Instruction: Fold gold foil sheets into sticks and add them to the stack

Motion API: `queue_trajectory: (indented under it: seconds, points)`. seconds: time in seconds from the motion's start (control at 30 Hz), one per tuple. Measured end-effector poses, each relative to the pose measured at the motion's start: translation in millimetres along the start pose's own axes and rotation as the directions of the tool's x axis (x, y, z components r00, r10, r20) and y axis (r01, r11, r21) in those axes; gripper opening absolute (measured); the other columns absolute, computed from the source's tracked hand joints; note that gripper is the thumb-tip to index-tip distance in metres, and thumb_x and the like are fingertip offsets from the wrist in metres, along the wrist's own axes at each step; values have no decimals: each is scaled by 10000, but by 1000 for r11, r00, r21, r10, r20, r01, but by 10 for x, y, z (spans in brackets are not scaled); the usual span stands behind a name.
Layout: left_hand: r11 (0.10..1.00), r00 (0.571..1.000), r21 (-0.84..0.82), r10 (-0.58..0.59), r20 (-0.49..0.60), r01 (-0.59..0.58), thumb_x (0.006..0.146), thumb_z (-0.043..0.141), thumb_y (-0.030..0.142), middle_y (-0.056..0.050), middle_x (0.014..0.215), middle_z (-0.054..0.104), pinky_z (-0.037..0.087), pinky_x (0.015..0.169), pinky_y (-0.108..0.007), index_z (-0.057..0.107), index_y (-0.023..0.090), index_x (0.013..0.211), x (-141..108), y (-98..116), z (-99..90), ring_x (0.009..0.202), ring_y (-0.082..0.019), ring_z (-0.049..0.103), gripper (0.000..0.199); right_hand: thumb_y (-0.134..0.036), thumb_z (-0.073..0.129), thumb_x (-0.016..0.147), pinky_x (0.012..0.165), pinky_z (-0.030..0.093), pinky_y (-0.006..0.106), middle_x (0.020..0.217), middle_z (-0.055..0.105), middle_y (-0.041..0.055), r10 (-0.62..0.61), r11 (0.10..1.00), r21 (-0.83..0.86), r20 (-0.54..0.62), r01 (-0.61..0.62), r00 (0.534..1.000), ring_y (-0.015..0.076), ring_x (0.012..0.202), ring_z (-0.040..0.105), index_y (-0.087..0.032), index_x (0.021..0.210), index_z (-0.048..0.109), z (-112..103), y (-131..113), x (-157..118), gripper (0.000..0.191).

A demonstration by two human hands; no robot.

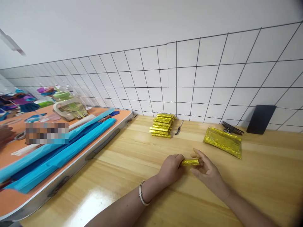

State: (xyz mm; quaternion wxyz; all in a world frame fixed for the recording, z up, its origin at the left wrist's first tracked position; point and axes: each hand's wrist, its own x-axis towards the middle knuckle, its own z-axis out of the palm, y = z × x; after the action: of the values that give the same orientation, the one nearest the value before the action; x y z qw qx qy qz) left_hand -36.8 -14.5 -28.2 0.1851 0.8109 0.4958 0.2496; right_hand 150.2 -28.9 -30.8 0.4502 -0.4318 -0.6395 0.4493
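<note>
My left hand is closed round one end of a short roll of shiny gold foil, which lies level just above the wooden tabletop. My right hand is at the roll's other end, thumb and fingers apart; whether a fingertip touches it I cannot tell. Behind, near the wall, several similar gold foil rolls are piled together. A stack of flat gold foil sheets lies beyond my right hand.
A pen rests beside the piled rolls. A black stapler-like tool and a dark flat panel are by the tiled wall. On the left, an orange-topped table bears blue paper rolls and a clear container.
</note>
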Motion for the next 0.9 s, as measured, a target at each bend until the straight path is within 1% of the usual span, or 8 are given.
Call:
queue_trajectory:
  seconds: [0.13, 0.27, 0.33, 0.43, 0.53, 0.6, 0.73, 0.9]
  points:
    - [998, 1000, -67, 17, -9, -18, 681, 519, 65, -3, 714, 546, 290, 561, -227, 534, 186, 791, -10, -22, -43, 627, -129, 465, 163, -392, 633, 745, 710, 495, 276, 912, 618, 44, 67, 998, -1, 8, -67, 998, 157, 795, 578, -187, 1100, 572, -47, 19, 23, 415]
    - [933, 996, -355, -84, -39, 64, 670, 597, 90, -7, 856, 575, 368, 602, -209, 561, 198, 947, 2, -113, -130, 693, -119, 504, 299, -435, 645, 729, 598, 462, 248, 741, 578, 2, 107, 994, 31, -51, -106, 993, 133, 674, 543, -167, 1079, 581, -155, 91, 99, 446]
    - [836, 987, -539, -153, -44, 106, 674, 643, 131, -16, 896, 574, 404, 633, -211, 557, 187, 974, 18, -154, -163, 725, -118, 521, 317, -443, 647, 724, 553, 433, 233, 688, 542, -16, 100, 995, 1, -85, -100, 991, 119, 627, 513, -161, 1062, 592, -223, 142, 145, 443]
    - [604, 983, -790, -185, -9, 106, 669, 703, 216, -17, 860, 558, 430, 638, -219, 544, 163, 967, 43, -174, -182, 707, -108, 523, 342, -447, 639, 727, 532, 418, 228, 688, 533, -14, 98, 990, -88, -107, -107, 989, 117, 614, 498, -160, 1030, 606, -309, 228, 197, 419]
    - [458, 985, -887, -172, -17, 65, 641, 746, 269, -8, 812, 534, 424, 625, -217, 553, 154, 940, 48, -134, -192, 694, -102, 507, 374, -436, 614, 752, 605, 460, 253, 776, 580, 16, 77, 979, -184, -79, -91, 994, 139, 683, 535, -171, 1044, 602, -345, 294, 216, 394]
    - [481, 984, -876, -167, -58, 30, 630, 760, 290, -5, 790, 524, 409, 616, -211, 573, 152, 917, 37, -83, -214, 689, -100, 490, 370, -427, 588, 777, 651, 478, 264, 840, 598, 31, 34, 967, -250, -47, -45, 998, 147, 721, 555, -185, 1052, 601, -345, 314, 213, 366]
    - [629, 981, -775, -111, -159, -55, 666, 741, 302, -18, 787, 539, 402, 635, -222, 607, 155, 907, -4, 37, -288, 686, -105, 479, 312, -413, 539, 812, 666, 507, 275, 957, 606, 60, -63, 927, -368, 50, 77, 997, 164, 770, 588, -207, 1065, 598, -325, 309, 193, 331]
    - [741, 977, -658, -15, -211, -131, 726, 692, 315, -58, 837, 591, 432, 676, -253, 624, 171, 924, -38, 141, -341, 726, -135, 522, 255, -351, 507, 838, 829, 490, 340, 1045, 611, 77, -153, 841, -500, 144, 205, 978, 203, 946, 581, -227, 1072, 596, -327, 296, 180, 279]
